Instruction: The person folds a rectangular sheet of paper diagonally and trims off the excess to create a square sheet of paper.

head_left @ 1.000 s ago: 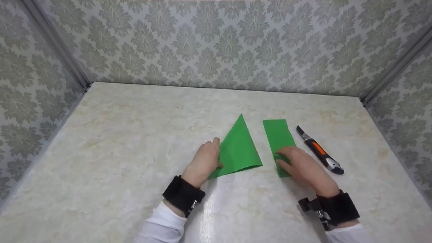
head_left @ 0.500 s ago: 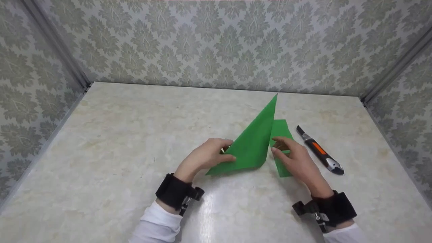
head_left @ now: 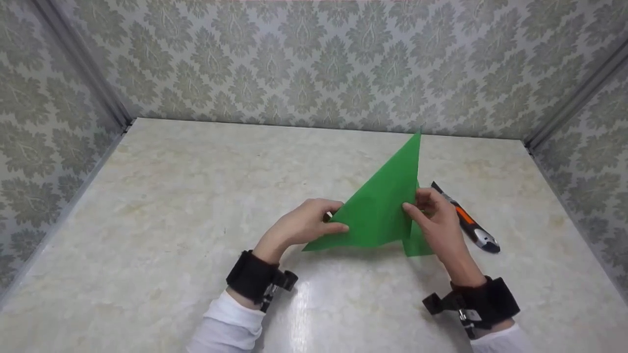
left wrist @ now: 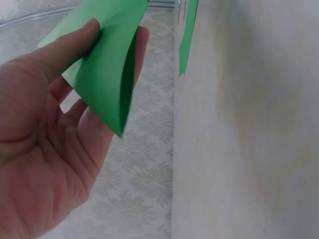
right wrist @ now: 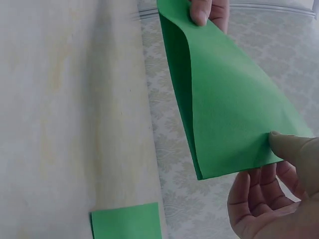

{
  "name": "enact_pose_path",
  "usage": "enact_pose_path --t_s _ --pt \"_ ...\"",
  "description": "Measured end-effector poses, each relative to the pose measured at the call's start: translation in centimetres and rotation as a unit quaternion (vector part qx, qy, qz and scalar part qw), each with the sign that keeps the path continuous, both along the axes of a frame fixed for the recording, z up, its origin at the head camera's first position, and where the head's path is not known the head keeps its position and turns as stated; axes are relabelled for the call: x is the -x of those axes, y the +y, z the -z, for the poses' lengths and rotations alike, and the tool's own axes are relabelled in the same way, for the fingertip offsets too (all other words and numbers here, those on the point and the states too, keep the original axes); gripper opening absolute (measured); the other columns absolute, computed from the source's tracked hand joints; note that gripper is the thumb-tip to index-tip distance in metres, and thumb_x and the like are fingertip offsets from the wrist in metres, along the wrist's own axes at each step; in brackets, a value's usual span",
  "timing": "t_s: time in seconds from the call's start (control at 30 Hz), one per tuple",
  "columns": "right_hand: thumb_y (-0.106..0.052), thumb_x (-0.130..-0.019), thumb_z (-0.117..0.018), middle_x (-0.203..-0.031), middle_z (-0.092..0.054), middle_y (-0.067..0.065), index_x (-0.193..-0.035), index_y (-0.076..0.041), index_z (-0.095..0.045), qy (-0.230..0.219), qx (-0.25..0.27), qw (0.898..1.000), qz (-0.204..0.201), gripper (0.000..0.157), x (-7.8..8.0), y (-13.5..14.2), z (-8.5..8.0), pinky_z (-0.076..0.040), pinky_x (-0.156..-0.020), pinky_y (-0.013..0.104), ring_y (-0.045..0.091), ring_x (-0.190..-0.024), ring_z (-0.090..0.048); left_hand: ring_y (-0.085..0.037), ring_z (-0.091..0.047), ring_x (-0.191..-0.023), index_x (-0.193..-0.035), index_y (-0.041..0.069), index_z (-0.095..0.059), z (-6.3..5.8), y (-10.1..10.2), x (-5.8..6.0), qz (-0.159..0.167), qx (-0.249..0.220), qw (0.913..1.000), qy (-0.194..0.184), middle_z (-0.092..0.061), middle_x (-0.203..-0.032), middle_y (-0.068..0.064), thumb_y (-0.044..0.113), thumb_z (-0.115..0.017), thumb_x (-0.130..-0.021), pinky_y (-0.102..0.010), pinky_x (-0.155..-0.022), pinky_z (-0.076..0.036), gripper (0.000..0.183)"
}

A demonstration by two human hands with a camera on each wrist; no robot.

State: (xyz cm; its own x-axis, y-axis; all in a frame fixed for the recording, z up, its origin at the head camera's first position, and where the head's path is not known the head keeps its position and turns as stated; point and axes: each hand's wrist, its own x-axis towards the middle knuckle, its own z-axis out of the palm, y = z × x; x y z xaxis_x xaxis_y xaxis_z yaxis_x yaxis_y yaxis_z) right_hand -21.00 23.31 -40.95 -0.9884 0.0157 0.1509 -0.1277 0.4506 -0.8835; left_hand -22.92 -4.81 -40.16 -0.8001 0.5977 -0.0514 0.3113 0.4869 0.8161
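A folded green sheet of paper, triangular in outline, is held up off the table between both hands. My left hand pinches its left part, thumb on the near face and fingers behind. At the right edge, my right hand pinches it, with the thumb on the near face in the right wrist view. Along the bottom the two layers stand slightly apart, as the left wrist view shows at the paper's open edge. A green paper strip lies on the table, partly hidden behind the sheet and right hand.
A utility knife with an orange and dark handle lies to the right of the right hand, its blade end partly behind that hand. The pale marbled table ends at a patterned wall. Black bands with cameras sit on both wrists.
The folded sheet has been lifted off the table and shifted right, its tip now higher. My right hand has left the strip and taken the sheet's right edge. The knife has stayed put.
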Motion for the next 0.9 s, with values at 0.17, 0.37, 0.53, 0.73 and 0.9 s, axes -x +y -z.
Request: enact_pose_path --t_s 0.17,0.37,0.53,0.73,0.9 --pt "-0.012 -0.087 -0.078 -0.088 -0.069 -0.012 -0.11 -0.001 -0.066 0.027 0.074 0.996 0.038 0.028 -0.1 0.0 -0.2 -0.053 -0.078 0.016 0.005 -0.085 -0.066 -0.008 -0.056 -0.085 -0.1 0.015 -0.064 0.4 0.0 0.2 0.002 -0.009 0.9993 -0.037 -0.06 -0.095 0.006 0.04 -0.056 -0.102 -0.027 -0.076 -0.049 0.026" --pt "-0.007 -0.083 -0.08 -0.075 -0.069 -0.014 -0.1 0.0 -0.068 0.028 0.098 0.993 0.067 0.022 -0.1 0.0 -0.4 -0.053 -0.072 0.016 0.004 -0.076 -0.066 -0.022 -0.046 -0.14 -0.152 0.015 -0.043 1.0 0.1 0.2 -0.027 -0.046 0.9777 -0.203 -0.046 -0.154 -0.003 0.066 -0.021 -0.102 -0.048 -0.106 -0.048 0.074" --pt "-0.005 -0.082 -0.08 -0.074 -0.07 -0.013 -0.098 0.0 -0.07 0.024 0.111 0.991 0.066 0.019 -0.2 -0.1 -0.5 -0.054 -0.07 0.017 0.004 -0.074 -0.066 -0.029 -0.044 -0.142 -0.158 0.016 -0.029 1.4 0.5 0.1 -0.015 -0.04 0.963 -0.266 -0.041 -0.156 -0.012 0.075 -0.008 -0.097 -0.053 -0.113 -0.041 0.088" --pt "-0.003 -0.083 -0.079 -0.076 -0.07 -0.011 -0.107 -0.003 -0.066 0.027 0.123 0.991 0.051 0.027 -0.2 -0.2 -0.5 -0.057 -0.07 0.019 0.004 -0.072 -0.068 -0.022 -0.066 -0.106 -0.139 0.017 -0.05 1.5 0.7 0.0 -0.005 -0.04 0.9634 -0.265 -0.063 -0.118 -0.01 0.074 -0.009 -0.098 -0.041 -0.095 -0.052 0.081" --pt "-0.004 -0.083 -0.079 -0.079 -0.07 -0.014 -0.106 0.0 -0.063 0.051 0.095 0.993 0.046 0.028 -0.3 -0.4 -0.2 -0.056 -0.073 0.018 0.003 -0.077 -0.068 -0.018 -0.062 -0.094 -0.122 0.015 -0.057 1.5 1.0 0.0 -0.021 -0.025 0.9729 -0.229 -0.058 -0.101 -0.005 0.07 -0.006 -0.099 -0.035 -0.09 -0.049 0.078"
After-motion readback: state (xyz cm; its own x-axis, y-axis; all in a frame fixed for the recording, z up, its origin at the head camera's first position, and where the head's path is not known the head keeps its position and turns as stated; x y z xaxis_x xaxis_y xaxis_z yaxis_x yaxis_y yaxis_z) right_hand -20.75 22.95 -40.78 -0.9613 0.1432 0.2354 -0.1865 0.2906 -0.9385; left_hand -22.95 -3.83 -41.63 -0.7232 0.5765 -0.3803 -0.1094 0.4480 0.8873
